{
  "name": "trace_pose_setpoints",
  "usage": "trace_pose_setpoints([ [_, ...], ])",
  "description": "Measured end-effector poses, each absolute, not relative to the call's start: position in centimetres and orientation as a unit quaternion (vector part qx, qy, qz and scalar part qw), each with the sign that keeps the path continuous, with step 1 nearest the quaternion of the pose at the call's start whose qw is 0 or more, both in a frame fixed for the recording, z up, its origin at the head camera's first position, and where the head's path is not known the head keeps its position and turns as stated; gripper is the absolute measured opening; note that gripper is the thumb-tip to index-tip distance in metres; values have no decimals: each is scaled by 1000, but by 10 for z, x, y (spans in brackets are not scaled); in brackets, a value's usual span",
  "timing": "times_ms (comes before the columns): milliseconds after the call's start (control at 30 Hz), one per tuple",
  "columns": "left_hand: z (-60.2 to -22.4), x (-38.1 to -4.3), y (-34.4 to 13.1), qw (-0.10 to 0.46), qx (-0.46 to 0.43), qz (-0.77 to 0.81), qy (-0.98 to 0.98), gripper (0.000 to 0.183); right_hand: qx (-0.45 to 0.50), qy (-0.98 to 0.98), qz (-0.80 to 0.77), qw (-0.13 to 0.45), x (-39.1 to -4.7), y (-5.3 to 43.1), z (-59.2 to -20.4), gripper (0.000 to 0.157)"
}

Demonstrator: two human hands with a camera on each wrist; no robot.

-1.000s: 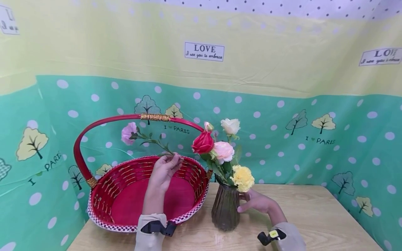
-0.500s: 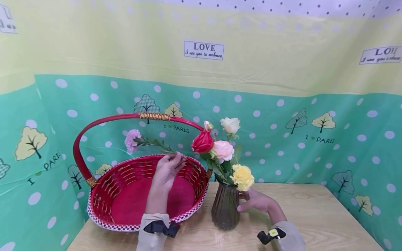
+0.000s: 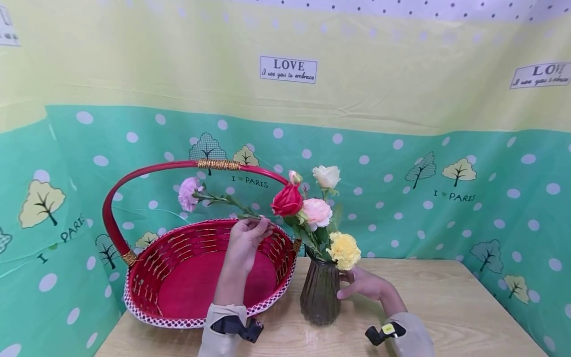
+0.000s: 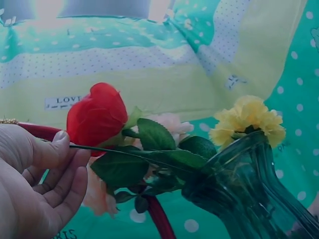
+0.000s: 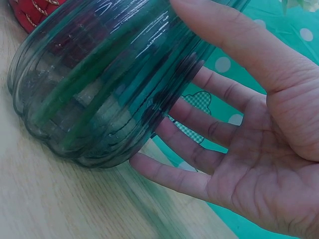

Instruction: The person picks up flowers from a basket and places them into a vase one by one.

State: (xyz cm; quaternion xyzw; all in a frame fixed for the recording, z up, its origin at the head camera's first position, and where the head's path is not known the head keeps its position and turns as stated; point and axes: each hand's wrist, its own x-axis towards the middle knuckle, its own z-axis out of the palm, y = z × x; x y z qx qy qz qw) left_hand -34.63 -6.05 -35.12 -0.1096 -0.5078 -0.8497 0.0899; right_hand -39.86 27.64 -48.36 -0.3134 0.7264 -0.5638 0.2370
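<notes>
Between thumb and fingertips, my left hand (image 3: 244, 243) pinches the green stem of a purple carnation (image 3: 190, 194), whose bloom points left above the basket. In the left wrist view the thin stem (image 4: 107, 150) runs from the fingertips toward the vase mouth, overlapping green leaves. My right hand (image 5: 259, 129) holds a dark ribbed glass vase (image 3: 320, 292), thumb on one side and fingers behind it. Standing in the vase are a red rose (image 3: 287, 200), a pink rose (image 3: 317, 213), a white rose (image 3: 327, 177) and a yellow carnation (image 3: 344, 251). Stems show through the glass.
A red woven basket (image 3: 205, 282) with a tall arched handle (image 3: 134, 174) stands on the left, under my left forearm. Both basket and vase rest on a light wooden table (image 3: 428, 297). A patterned curtain (image 3: 379, 163) hangs behind and at the sides.
My left hand has moved a little to the right, toward the vase, taking the purple carnation with it. The right hand and vase have stayed in place.
</notes>
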Motion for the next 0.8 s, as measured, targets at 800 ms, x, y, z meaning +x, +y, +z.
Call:
trace_pose_setpoints([
  [800,-356,-345,-30,88,-130,-754,-638,30,-306,728,-564,241,-399,276,-483,104],
])
